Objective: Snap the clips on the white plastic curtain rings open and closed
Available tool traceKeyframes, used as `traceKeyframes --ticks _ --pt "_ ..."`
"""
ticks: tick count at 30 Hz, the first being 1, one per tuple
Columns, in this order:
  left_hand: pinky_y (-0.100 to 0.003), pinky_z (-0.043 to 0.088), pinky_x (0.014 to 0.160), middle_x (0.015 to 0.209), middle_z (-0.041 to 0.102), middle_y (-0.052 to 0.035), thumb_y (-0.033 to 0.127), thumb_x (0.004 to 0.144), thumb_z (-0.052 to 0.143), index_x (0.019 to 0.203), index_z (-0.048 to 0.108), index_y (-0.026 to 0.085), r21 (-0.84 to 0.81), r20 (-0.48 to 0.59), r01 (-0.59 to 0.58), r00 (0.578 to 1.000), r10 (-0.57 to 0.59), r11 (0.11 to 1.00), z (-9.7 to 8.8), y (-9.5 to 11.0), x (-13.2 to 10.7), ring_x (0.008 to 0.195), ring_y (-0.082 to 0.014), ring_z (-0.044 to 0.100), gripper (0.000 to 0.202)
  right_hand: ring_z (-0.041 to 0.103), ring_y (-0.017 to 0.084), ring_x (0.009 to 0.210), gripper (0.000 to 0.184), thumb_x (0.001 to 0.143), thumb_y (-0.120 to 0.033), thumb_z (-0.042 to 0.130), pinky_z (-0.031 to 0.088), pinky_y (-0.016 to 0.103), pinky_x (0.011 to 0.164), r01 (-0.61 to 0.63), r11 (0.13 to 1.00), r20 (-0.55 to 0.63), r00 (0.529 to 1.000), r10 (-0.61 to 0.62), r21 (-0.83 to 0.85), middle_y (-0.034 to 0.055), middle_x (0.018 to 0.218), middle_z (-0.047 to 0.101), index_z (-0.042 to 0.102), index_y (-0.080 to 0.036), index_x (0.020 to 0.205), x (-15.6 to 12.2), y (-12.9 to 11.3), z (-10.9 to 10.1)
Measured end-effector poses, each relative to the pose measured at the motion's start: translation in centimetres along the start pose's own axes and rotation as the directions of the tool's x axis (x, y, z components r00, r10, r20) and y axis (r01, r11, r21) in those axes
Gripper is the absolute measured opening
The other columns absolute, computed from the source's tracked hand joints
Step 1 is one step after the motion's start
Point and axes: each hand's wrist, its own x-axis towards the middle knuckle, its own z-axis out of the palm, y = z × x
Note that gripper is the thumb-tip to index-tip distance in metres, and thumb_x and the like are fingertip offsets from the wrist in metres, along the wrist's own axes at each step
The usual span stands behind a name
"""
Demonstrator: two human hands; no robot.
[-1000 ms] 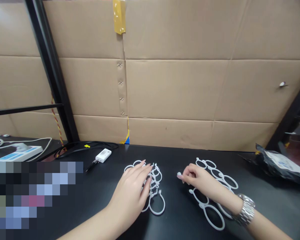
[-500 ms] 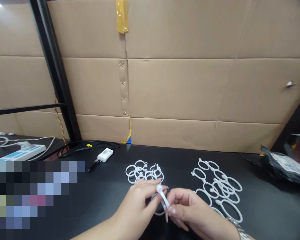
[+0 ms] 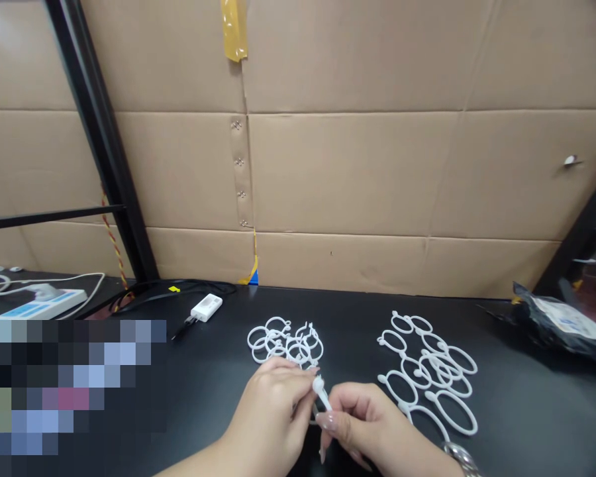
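Note:
My left hand [image 3: 273, 414] and my right hand [image 3: 365, 427] meet low in the middle of the view, fingers pinched together on one white plastic ring [image 3: 322, 392] held between them above the black table [image 3: 218, 377]. Only the ring's small knob and a short stretch of its band show; the rest is hidden by my fingers. Just beyond my left hand lies a pile of white rings [image 3: 285, 341]. To the right of my right hand several more white rings [image 3: 430, 368] are spread flat on the table.
A cardboard wall [image 3: 347, 179] closes the far edge of the table. A white adapter with a black cable [image 3: 206, 307] lies at the back left, a power strip [image 3: 34, 301] further left, a black plastic bag [image 3: 556, 324] at the right, and a black frame post [image 3: 99, 139].
A second ago my hands rested apart on the two groups of rings. They have drawn together near me with one ring held between them, and the piles now lie uncovered.

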Motion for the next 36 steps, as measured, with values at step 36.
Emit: traceKeyframes --ticks 36 --pt "-0.049 0.047 0.092 0.126 0.059 -0.0125 0.008 0.087 0.039 0.118 0.056 0.012 0.499 -0.071 -0.041 0.994 0.088 0.866 -1.9 -2.0 0.9 0.125 -0.0280 0.047 0.036 0.043 0.013 0.055 0.023 0.068 -0.032 0.071 0.032 0.027 0.052 -0.218 0.764 -0.419 0.905 -0.076 -0.608 -0.0008 0.062 0.048 0.055 -0.018 0.059 1.0 0.9 -16.0"
